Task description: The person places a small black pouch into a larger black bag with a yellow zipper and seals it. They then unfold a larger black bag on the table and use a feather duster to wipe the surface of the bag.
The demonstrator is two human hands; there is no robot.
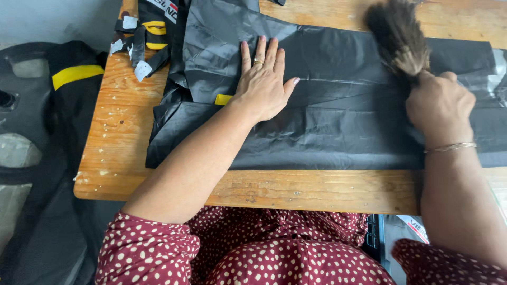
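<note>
A wide sheet of black fabric (327,132) lies spread over a wooden table (296,190). My left hand (262,79) presses flat on the fabric near its left part, fingers spread, a ring on one finger. My right hand (439,105) is closed around the handle of a brown bristle brush (398,37), whose blurred head sits over the fabric's upper right. A bracelet circles my right wrist. A small yellow tab (223,99) shows beside my left wrist.
Black straps with yellow and white patches (145,37) lie piled at the table's top left corner. More black material with a yellow stripe (76,74) lies on the floor to the left. The table's near edge runs along my lap.
</note>
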